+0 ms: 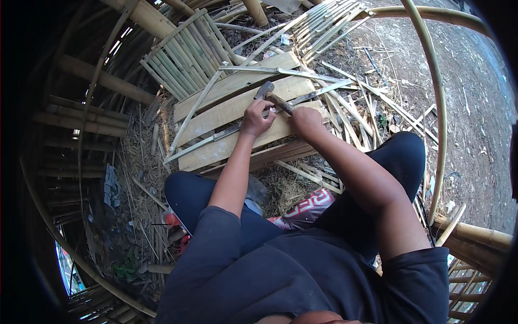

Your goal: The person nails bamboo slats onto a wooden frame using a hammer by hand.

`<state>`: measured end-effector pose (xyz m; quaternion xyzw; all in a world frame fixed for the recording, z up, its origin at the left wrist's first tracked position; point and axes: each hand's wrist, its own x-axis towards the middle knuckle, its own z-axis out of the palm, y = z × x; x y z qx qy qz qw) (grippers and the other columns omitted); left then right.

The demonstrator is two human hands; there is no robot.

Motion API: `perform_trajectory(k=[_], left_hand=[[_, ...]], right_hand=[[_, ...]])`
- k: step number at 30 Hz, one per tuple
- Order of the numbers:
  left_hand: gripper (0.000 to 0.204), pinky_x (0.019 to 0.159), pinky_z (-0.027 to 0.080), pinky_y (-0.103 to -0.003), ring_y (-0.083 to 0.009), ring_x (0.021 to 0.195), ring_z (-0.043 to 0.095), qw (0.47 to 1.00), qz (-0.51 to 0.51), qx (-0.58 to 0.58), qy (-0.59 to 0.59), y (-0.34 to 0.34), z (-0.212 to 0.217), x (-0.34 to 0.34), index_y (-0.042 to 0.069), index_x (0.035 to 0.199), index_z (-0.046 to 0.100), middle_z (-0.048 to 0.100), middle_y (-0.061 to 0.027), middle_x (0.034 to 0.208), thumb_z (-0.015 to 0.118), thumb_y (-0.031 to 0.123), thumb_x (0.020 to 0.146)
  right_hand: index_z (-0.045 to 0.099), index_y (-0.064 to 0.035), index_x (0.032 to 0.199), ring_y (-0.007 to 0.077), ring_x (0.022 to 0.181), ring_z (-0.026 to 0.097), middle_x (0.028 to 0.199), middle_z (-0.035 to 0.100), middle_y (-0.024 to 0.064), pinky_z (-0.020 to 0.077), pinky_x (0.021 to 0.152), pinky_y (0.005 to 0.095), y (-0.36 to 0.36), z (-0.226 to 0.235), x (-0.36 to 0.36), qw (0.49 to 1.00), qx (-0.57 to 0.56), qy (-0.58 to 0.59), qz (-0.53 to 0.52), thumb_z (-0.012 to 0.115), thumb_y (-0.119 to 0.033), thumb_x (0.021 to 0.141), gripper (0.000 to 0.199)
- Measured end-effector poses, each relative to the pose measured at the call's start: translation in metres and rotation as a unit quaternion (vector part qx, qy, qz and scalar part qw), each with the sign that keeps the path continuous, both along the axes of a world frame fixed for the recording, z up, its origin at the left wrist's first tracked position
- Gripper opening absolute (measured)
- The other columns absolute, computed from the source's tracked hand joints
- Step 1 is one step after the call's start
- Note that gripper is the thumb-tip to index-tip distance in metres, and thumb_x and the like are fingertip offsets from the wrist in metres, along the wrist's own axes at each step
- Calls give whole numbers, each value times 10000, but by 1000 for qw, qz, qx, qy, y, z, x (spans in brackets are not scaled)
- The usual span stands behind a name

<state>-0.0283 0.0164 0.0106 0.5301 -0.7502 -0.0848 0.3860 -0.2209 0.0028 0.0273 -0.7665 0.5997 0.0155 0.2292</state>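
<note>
My right hand [308,123] is closed around the wooden handle of a hammer [281,102]. The hammer's metal head tilts up to the left, just beyond my left fingers. My left hand [257,119] pinches over a split bamboo strip; whatever sits between its fingertips is too small to make out. That strip belongs to a frame of thin bamboo strips [194,116], which lies across a low bench of wooden planks [237,102]. The bench stands before my crossed legs, and part of the strip is hidden under my hands.
Behind the bench at the left leans a slatted bamboo panel [189,53]; another slatted bamboo piece [329,24] lies far right. Loose strips [372,116] litter the ground at the right. A curved bamboo pole [436,108] rises at the right, and a printed sack [310,208] lies between my legs.
</note>
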Motion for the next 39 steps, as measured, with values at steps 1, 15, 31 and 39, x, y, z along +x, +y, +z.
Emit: perform_trajectory(k=[1,15,31,39], left_hand=[[138,820,568,-414,-342,883,689,1000,6,11,11,0,2,-1,40,904,703,698,-143,922,703,122,794],[159,701,564,-338,-248,754,685,1000,7,6,1,-2,3,2,48,943,717,694,-111,895,696,112,799],[165,743,587,-367,-284,804,713,999,17,39,-4,-1,9,2,37,918,718,701,-130,910,718,149,796],[176,744,581,-375,-291,816,716,998,-13,49,22,-4,6,10,35,922,731,702,-123,915,734,142,783]], right_hand=[[766,-49,955,350,868,743,956,754,170,591,758,471,1,0,0,1000,-2,-4,-13,655,-397,937,366],[785,-65,856,352,787,740,834,743,180,584,717,467,17,14,-8,994,-96,-48,0,635,-370,912,345],[699,-27,860,357,709,716,804,708,174,577,676,463,39,64,12,924,-370,61,76,663,-417,900,394],[663,-64,740,353,612,683,634,648,133,550,594,467,52,112,-2,868,-271,-119,399,666,-190,824,151]])
